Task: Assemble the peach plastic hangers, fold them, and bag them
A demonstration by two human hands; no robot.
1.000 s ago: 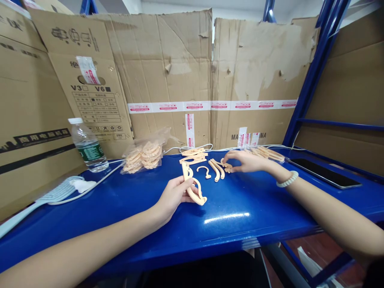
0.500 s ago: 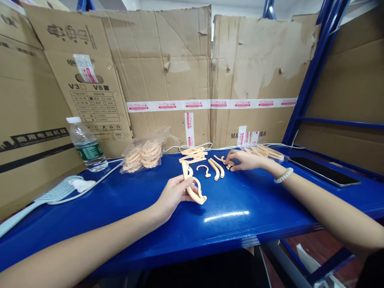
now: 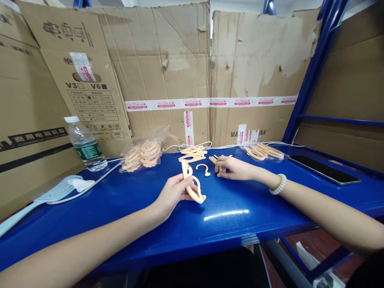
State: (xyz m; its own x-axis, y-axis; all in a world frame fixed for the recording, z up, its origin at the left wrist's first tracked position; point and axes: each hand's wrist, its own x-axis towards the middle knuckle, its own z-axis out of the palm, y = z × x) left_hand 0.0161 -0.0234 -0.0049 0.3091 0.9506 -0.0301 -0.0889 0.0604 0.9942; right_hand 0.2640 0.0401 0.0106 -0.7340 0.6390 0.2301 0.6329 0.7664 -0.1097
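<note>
Between the thumb and fingers of my left hand point(image 3: 175, 192) is a peach plastic folding hanger piece point(image 3: 196, 192), tilted above the blue tabletop. My right hand point(image 3: 234, 168) is bent down over the curved hanger arms point(image 3: 212, 159), its fingers closed around them; their lower ends are mostly hidden by the hand. A loose hanger hook point(image 3: 207, 173) lies on the table between my two hands. Behind it sits a stack of hanger pieces point(image 3: 193, 153).
A clear bag of peach parts point(image 3: 150, 154) lies at the back left, another bag point(image 3: 264, 152) at the back right. A phone point(image 3: 324, 169) rests at right. At left are a water bottle point(image 3: 88, 150) and a light-blue fly swatter point(image 3: 57, 190). Cardboard point(image 3: 168, 80) stands behind.
My right hand has moved left and towards me, from the small pieces at the back onto the curved hanger arms. My left hand keeps its hold, almost unmoved.
</note>
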